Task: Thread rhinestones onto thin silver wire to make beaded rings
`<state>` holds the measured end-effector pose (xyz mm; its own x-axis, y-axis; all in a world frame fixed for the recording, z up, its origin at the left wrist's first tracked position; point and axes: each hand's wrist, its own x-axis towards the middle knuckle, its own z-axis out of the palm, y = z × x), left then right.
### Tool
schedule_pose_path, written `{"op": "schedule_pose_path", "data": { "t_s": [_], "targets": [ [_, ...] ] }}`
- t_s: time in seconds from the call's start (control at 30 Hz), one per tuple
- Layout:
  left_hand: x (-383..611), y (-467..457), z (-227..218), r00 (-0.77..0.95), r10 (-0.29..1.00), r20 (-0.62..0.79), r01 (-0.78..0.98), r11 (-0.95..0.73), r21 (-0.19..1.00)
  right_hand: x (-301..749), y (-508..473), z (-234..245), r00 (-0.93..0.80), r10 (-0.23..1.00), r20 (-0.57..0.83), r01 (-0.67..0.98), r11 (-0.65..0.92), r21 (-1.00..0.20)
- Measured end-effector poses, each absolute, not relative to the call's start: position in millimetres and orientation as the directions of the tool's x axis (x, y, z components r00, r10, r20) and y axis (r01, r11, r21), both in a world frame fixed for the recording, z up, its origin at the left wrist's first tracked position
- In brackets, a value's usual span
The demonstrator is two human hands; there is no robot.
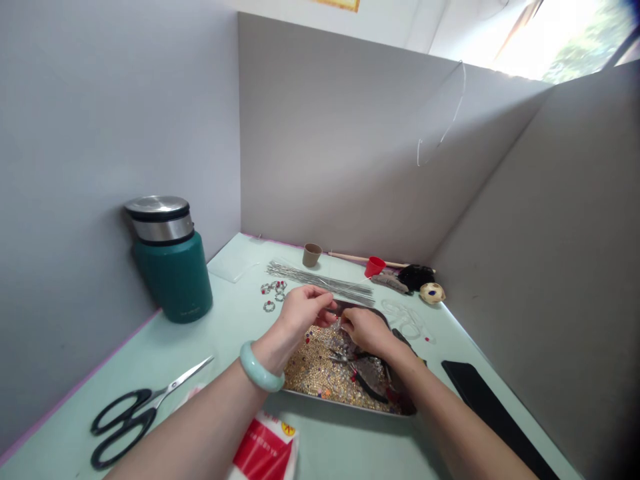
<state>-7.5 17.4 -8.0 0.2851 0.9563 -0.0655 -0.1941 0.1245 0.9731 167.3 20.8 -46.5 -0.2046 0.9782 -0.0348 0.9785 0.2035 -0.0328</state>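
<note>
My left hand [306, 308], a pale green bangle [261, 368] on its wrist, hovers above the tray's far left part with thumb and fingers pinched together. Close by on its right, my right hand [366, 329] is also closed in a pinch. Whatever the fingertips hold is too small to make out. Beneath both hands lies a tray [350, 405] spread with small gold beads [311, 365] and a few red ones. Pliers [367, 380] with dark handles rest on the beads. Several small beaded rings [269, 307] lie left of my left hand.
A bundle of thin metal wires [320, 279] lies behind the tray, near a brown cup [312, 255] and a red cup [375, 267]. At left are a green flask [173, 280] and scissors [145, 413]. A red-and-white packet [267, 447] sits in front.
</note>
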Motion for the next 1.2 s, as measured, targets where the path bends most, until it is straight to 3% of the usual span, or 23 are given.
{"op": "schedule_pose_path", "data": {
  "t_s": [0.5,0.7,0.83,1.0,1.2],
  "targets": [
    [-4.5,11.4,-1.4,0.324,0.944,-0.07,-0.124,0.115,0.986,149.0,17.0,-54.8,-0.252,0.968,-0.005,0.965,0.251,-0.074],
    [2.7,10.3,-11.2,0.44,0.895,-0.072,0.066,0.047,0.997,157.2,18.5,-52.7,-0.27,0.963,-0.019,0.951,0.263,-0.162],
    [3.6,8.3,-14.5,0.474,0.879,-0.047,0.125,-0.015,0.992,165.6,18.9,-50.8,-0.231,0.972,0.034,0.932,0.232,-0.278],
    [2.9,6.4,-14.4,0.496,0.867,-0.045,0.177,-0.05,0.983,174.9,22.0,-47.8,-0.147,0.983,0.113,0.843,0.184,-0.505],
    [1.9,10.7,-12.4,0.458,0.888,-0.032,0.102,-0.017,0.995,176.4,18.5,-36.5,-0.11,0.986,0.122,0.507,0.161,-0.847]
  ]
}}
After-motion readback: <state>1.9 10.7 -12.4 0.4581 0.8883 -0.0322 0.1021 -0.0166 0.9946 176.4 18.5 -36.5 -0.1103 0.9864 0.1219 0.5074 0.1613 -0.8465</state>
